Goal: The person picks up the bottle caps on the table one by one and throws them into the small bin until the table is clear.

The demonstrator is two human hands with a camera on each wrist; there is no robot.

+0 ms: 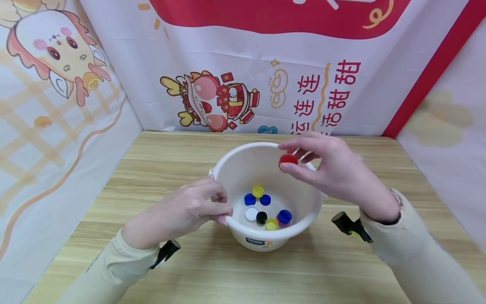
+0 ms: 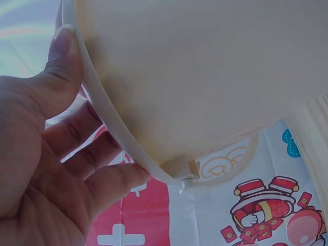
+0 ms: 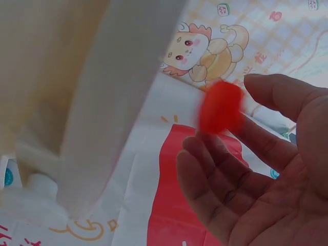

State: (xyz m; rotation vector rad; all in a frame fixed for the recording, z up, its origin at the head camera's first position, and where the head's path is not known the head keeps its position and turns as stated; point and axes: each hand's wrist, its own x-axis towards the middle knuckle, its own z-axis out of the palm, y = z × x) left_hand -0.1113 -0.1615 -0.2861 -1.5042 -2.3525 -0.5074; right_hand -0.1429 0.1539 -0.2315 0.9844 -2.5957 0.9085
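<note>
A white plastic bucket (image 1: 243,236) stands on the table, with several coloured bottle caps lying in its bottom. My left hand (image 1: 186,211) grips its rim on the left; in the left wrist view the thumb (image 2: 64,56) lies inside the rim and the fingers are outside. My right hand (image 1: 330,169) is over the bucket's right rim, fingers loosely spread. A red bottle cap (image 1: 288,161) is at its fingertips. In the right wrist view the red cap (image 3: 221,107) is blurred, with a gap between it and the thumb tip; whether it touches the index finger is unclear.
Inside lie blue caps (image 1: 249,199), yellow caps (image 1: 258,191), a white cap (image 1: 251,214) and a black cap (image 1: 261,218). A little pink shows under one blue cap (image 1: 284,216). The wooden table (image 1: 171,156) meets printed cloth walls (image 1: 152,84) at the back and sides.
</note>
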